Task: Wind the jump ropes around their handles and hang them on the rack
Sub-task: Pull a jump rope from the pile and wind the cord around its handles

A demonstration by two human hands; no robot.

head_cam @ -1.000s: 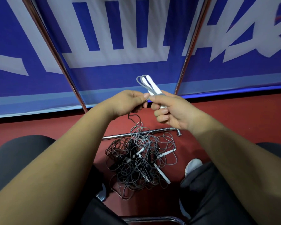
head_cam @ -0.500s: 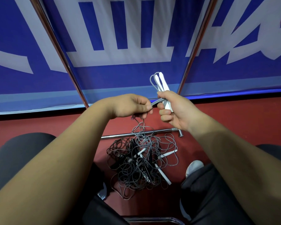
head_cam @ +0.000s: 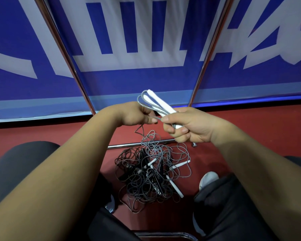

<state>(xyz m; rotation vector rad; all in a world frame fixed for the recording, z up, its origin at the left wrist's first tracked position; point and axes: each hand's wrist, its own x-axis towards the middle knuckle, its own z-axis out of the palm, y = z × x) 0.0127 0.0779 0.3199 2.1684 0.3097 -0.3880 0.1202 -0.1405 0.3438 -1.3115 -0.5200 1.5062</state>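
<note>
Head camera looks down. What is closest to us?
— A shiny chair rail (head_cam: 163,234) at the very bottom. Then two legs in dark trousers, the left leg (head_cam: 16,167) and the right leg (head_cam: 233,206). A white shoe (head_cam: 208,180) sits by the right one.

What lies between the legs?
— A big messy pile of ropes (head_cam: 151,171) on the red floor (head_cam: 250,129). Grey and black cords are all tangled up, and some white sticks poke out of it.

And just past the pile?
— A metal bar (head_cam: 129,145) lies flat on the floor. Some cords from the pile lie across it.

What are the hands doing?
— Both are up above the pile, close together. The right hand (head_cam: 189,126) has its fingers curled tight round the white handles (head_cam: 161,102). The handles point up and to the left. Grey rope loops (head_cam: 142,103) lie along them and stick out near the top.

And the other one?
— The left hand (head_cam: 134,113) pinches the grey cord with thumb and fingers, just beside the right hand. A thin cord (head_cam: 139,129) hangs from under it down to the pile.

What is far away?
— A blue banner (head_cam: 129,79) with big white shapes. A left pole (head_cam: 63,49) and a right pole (head_cam: 210,49), both slanted, stand in front of it
</note>
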